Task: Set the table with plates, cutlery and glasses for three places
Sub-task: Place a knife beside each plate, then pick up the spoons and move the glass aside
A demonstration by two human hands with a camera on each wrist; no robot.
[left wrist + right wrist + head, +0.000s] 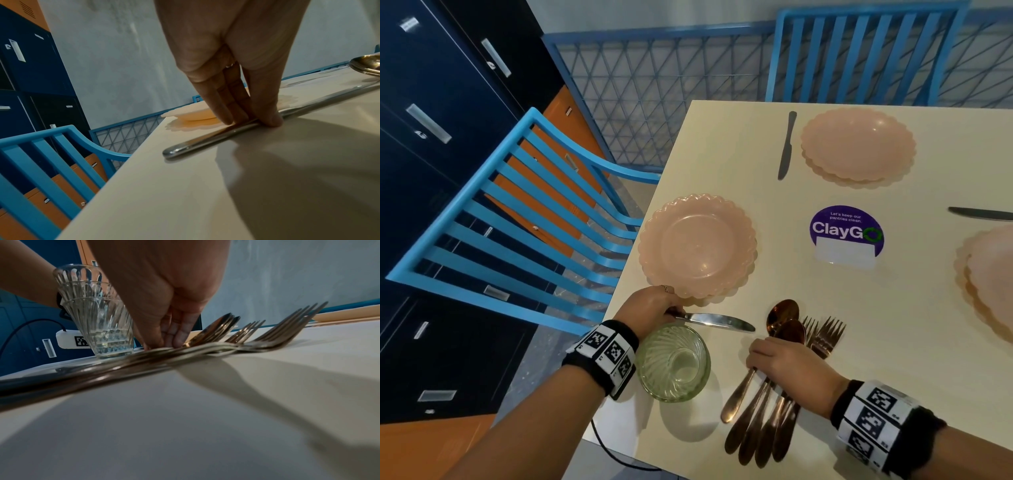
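On the cream table point(893, 342), stacks of pink scalloped plates sit at the near left point(698, 246), the far side point(858, 147) and the right edge point(989, 274). My left hand point(671, 308) point(255, 121) pinches the handle of a steel knife point(719, 322) point(205, 141) lying flat just below the near-left plates. Other knives lie by the far plates point(787, 145) and the right plates point(983, 214). My right hand point(760, 359) point(162, 344) grips a bundle of copper spoons point(784, 315) and forks point(825, 332) resting on the table. Stacked ribbed glasses point(673, 363) point(96, 313) stand between my hands.
A purple ClayGo sign point(846, 233) stands mid-table. Blue slatted chairs are at the left side point(517, 219) and far side point(859, 51). A black cable point(613, 452) hangs off the near table corner. Dark blue and orange lockers line the left.
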